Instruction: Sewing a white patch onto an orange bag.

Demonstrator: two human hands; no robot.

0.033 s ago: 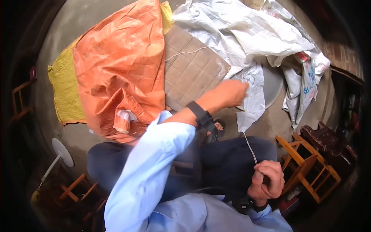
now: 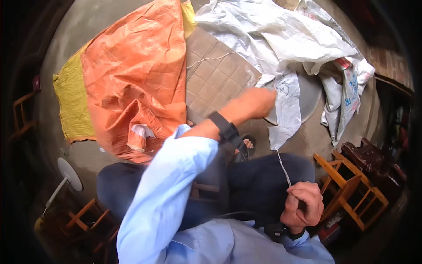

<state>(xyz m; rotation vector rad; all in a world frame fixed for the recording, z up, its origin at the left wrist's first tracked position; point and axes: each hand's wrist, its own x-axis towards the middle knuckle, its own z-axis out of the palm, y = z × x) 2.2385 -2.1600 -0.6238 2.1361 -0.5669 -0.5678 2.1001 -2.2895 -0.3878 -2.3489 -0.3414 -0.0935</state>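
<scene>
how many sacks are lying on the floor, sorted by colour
orange sack: 1
yellow sack: 1
white sacks: 2, one bunched at the top, one with coloured print at the right; the pile is crumpled, so this count is uncertain
total: 4
The left hand grips the white sack's edge; the right hand holds a string.

white sack (image 2: 281, 39) top right; orange sack (image 2: 136, 70) left

sacks (image 2: 136, 79) crowd the floor – bare concrete (image 2: 303, 136) rightward
</scene>
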